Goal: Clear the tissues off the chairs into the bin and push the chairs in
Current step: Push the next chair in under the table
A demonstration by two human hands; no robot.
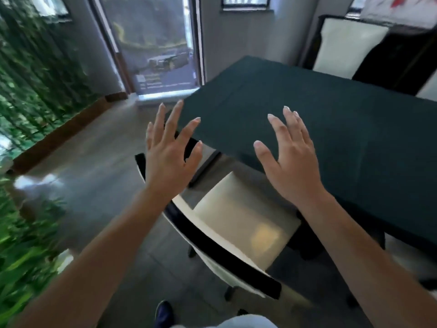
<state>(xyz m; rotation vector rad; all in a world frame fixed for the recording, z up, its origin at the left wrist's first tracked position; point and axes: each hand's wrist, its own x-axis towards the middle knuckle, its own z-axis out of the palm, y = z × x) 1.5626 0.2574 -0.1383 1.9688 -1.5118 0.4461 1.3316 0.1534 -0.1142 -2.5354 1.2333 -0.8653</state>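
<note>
A chair [241, 223] with a cream seat and a black curved back rail stands just below me, its front partly under the dark green table [331, 110]. I see no tissue on its seat. My left hand [169, 157] hovers open above the chair's left arm, fingers spread. My right hand [289, 162] is raised open over the table's near edge, holding nothing. No bin is in sight. The picture is blurred by motion.
A second cream-backed chair [345, 46] stands at the far side of the table. A wall of green plants [35, 79] runs along the left above a wooden skirting. A glass door [153, 48] is ahead. My shoe [164, 313] shows on the grey tiled floor.
</note>
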